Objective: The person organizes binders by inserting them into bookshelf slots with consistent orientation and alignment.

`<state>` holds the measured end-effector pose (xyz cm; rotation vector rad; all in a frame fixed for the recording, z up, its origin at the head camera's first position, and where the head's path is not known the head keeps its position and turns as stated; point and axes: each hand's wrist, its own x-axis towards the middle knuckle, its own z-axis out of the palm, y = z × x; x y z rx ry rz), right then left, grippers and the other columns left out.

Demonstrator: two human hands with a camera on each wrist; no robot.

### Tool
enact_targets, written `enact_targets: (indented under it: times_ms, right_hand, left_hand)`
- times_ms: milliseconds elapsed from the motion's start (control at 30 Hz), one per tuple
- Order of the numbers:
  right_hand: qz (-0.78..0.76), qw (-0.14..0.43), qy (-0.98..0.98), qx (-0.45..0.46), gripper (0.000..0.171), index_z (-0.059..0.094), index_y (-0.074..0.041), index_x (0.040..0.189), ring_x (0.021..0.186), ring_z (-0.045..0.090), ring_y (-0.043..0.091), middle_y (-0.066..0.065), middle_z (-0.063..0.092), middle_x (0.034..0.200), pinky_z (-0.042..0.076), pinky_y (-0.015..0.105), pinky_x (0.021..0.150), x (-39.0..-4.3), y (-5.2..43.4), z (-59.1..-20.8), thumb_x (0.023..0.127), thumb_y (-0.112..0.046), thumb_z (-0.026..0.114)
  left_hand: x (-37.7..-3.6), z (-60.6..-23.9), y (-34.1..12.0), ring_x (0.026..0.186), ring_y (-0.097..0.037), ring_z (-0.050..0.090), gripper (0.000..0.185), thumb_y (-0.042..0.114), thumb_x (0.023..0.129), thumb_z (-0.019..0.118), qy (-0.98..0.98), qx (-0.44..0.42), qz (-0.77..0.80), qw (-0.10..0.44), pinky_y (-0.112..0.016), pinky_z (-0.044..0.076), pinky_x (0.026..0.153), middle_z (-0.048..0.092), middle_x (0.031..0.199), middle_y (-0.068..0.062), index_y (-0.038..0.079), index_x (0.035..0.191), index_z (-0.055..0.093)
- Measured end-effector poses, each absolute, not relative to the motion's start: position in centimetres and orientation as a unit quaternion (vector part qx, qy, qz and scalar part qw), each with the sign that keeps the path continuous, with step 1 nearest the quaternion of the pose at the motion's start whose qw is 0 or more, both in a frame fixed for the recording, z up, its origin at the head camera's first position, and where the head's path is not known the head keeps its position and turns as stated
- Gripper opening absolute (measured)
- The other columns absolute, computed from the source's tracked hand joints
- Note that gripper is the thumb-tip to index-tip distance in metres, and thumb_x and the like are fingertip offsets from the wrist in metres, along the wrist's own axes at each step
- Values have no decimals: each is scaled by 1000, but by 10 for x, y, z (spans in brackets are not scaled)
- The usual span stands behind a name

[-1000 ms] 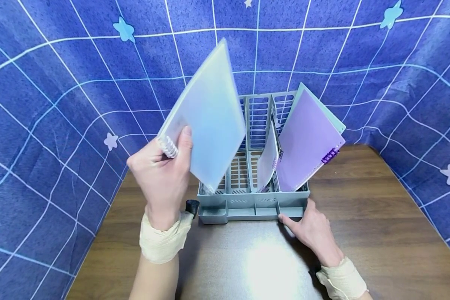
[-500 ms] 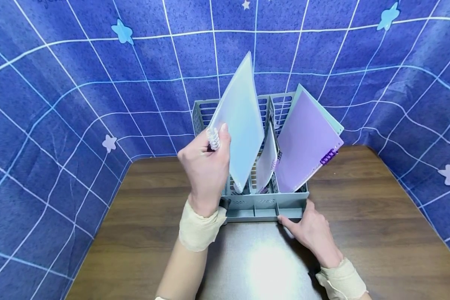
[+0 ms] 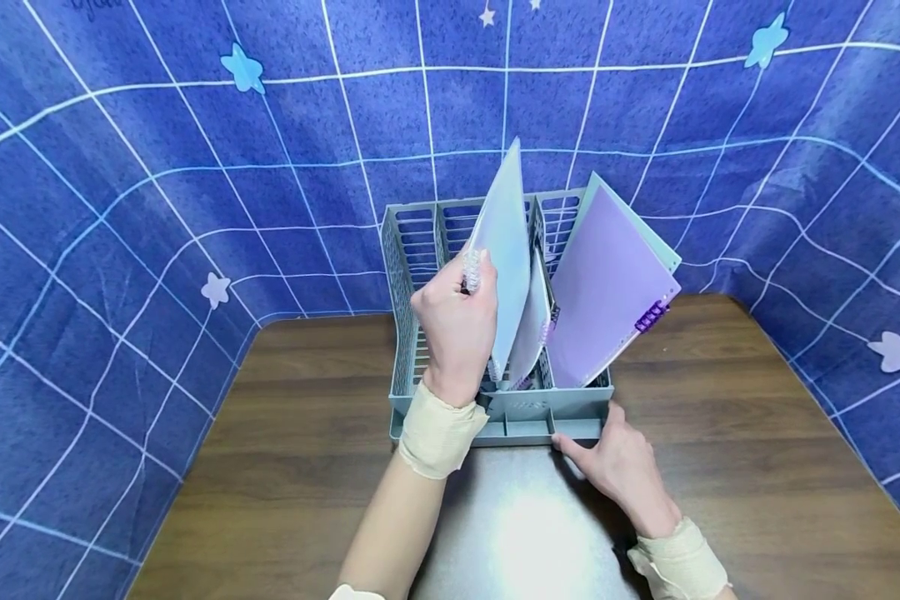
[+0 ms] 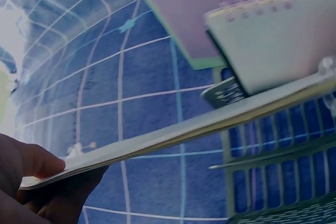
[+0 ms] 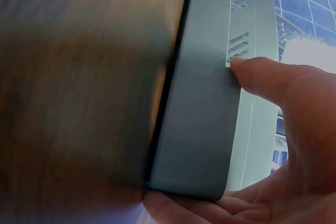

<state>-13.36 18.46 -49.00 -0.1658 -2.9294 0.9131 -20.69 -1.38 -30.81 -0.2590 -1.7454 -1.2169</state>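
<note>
My left hand grips a pale blue spiral notebook by its coil edge. The notebook stands nearly upright with its lower end down in a middle slot of the grey slotted file rack. In the left wrist view my fingers pinch the notebook's edge. To its right in the rack lean a white notebook and a purple notebook. My right hand holds the rack's front right corner. The thumb presses on the rack's front wall, and the fingers wrap the corner.
The rack stands at the back of a brown wooden table. A blue cloth with white lines and stars hangs close behind and on both sides. The rack's left slots hold nothing. A pale green cover shows behind the purple notebook.
My left hand has carried the pale blue notebook rightwards and down, from above the rack's left side into a middle slot, turning it more upright. The right hand has stayed on the rack's corner.
</note>
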Motion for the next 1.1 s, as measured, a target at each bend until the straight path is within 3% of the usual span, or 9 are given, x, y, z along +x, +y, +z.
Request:
enact_targets:
  times_ms: [167, 333, 467, 567, 700, 900, 1100]
  right_hand:
    - [296, 34, -953, -58, 112, 36, 15, 144, 92, 65, 61, 44, 64, 103, 53, 65, 77, -133, 184, -492, 80, -67, 77]
    - [297, 32, -953, -58, 113, 35, 15, 145, 94, 65, 60, 45, 63, 106, 53, 65, 78, -134, 184, -491, 80, -68, 77]
    - [297, 30, -952, -59, 114, 34, 14, 146, 97, 65, 60, 45, 63, 107, 53, 64, 80, -134, 184, -490, 80, -68, 77]
    - [299, 32, -952, -61, 112, 35, 13, 146, 97, 65, 59, 44, 64, 108, 53, 64, 80, -134, 184, -490, 80, -66, 77]
    - [301, 33, -951, -62, 110, 35, 13, 146, 97, 65, 59, 44, 64, 109, 53, 64, 80, -134, 184, -490, 81, -65, 78]
    - [302, 28, -951, -64, 112, 35, 13, 147, 97, 65, 60, 44, 63, 109, 53, 64, 79, -134, 184, -489, 80, -67, 77]
    - [305, 29, -950, -65, 111, 35, 12, 147, 98, 64, 60, 44, 63, 109, 53, 65, 80, -133, 184, -489, 80, -66, 78]
  left_hand:
    - [-215, -318, -6, 62, -11, 56, 14, 11, 95, 68, -716, -88, -515, 464, -28, 51, 56, 75, 79, -4, 8, 88, 80]
    - [-221, -327, -1, 64, -11, 61, 16, 13, 97, 67, -721, -76, -517, 454, -30, 55, 58, 78, 87, -5, 10, 103, 81]
    - [-227, -336, 2, 86, -8, 73, 26, 14, 100, 64, -725, -80, -526, 437, -31, 61, 72, 78, 105, -7, 14, 122, 77]
    - [-232, -344, 6, 100, -10, 73, 32, 14, 101, 63, -729, -79, -528, 429, -31, 61, 79, 76, 116, -8, 16, 132, 71]
    - [-238, -354, 10, 103, -11, 73, 35, 12, 100, 64, -740, -74, -512, 431, -27, 60, 78, 74, 120, -8, 15, 134, 69]
    - [-247, -370, 15, 115, -14, 69, 40, 6, 97, 65, -767, -98, -477, 418, -27, 57, 90, 72, 126, -7, 12, 136, 68]
    - [-255, -389, 17, 112, -18, 71, 42, 3, 95, 66, -788, -118, -459, 394, -29, 58, 88, 73, 125, -8, 11, 136, 68]
